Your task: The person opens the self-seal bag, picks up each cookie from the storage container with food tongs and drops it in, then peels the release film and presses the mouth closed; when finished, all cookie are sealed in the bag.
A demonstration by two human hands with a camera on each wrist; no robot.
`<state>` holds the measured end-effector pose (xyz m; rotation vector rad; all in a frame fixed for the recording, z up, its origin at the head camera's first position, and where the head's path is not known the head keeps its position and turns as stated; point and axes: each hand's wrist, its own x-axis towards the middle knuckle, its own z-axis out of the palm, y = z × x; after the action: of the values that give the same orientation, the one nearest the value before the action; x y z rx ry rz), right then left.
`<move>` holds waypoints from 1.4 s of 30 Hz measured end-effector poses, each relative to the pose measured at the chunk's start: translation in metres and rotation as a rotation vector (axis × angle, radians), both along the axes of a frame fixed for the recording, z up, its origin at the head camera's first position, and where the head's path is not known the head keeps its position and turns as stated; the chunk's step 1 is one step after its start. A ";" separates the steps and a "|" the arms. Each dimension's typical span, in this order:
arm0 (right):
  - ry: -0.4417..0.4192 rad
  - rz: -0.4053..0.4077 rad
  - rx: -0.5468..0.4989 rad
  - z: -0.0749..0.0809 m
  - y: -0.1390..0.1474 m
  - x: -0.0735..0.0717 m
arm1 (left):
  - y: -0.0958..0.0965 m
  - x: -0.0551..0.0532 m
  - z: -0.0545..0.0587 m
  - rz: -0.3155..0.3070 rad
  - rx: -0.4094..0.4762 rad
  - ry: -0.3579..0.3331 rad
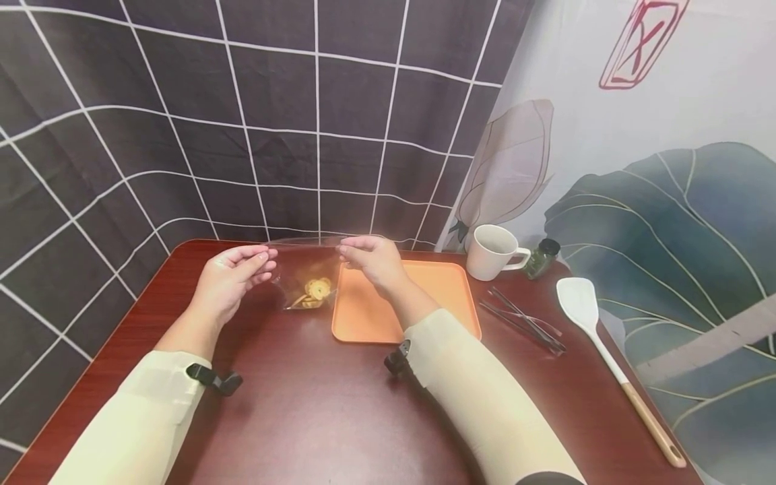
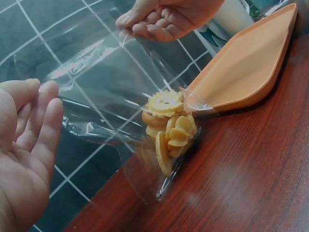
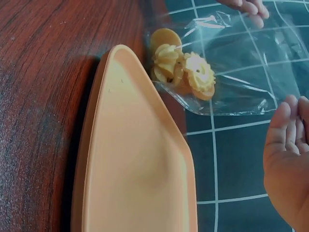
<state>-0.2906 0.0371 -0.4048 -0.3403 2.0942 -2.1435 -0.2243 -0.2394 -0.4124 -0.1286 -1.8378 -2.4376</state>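
Between both hands hangs a clear plastic bag (image 2: 104, 72) with several yellow cookies (image 1: 318, 289) gathered in its bottom. My left hand (image 1: 233, 279) pinches one upper corner of the bag between thumb and fingers. At the opposite upper corner, my right hand (image 1: 376, 264) pinches the plastic the same way. Some cookies are flower-shaped with scalloped edges, as the left wrist view shows. An orange tray (image 1: 370, 313) lies right of the bag, under my right wrist, and a few crumbs dot its surface in the right wrist view.
A white mug (image 1: 487, 252) stands behind the tray's right corner, beside a small dark-lidded jar (image 1: 541, 259). Dark tongs (image 1: 524, 320) lie right of the tray. A white spatula (image 1: 606, 350) with a wooden handle lies along the table's right edge. A gridded curtain (image 1: 273, 155) hangs behind.
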 end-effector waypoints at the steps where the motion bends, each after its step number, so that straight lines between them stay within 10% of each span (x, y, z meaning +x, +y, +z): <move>1: -0.019 0.004 -0.028 0.000 0.000 0.000 | 0.000 0.000 -0.001 -0.014 0.021 0.000; 17: -0.100 0.036 -0.146 0.000 0.004 0.003 | -0.005 0.003 0.003 -0.116 0.221 -0.070; 42: -0.074 0.057 -0.082 -0.002 0.011 0.006 | -0.004 0.004 0.007 -0.106 0.085 -0.076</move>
<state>-0.2850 0.0480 -0.4070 -0.3201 1.9384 -2.1792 -0.2201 -0.2438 -0.4054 -0.1332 -1.7975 -2.6226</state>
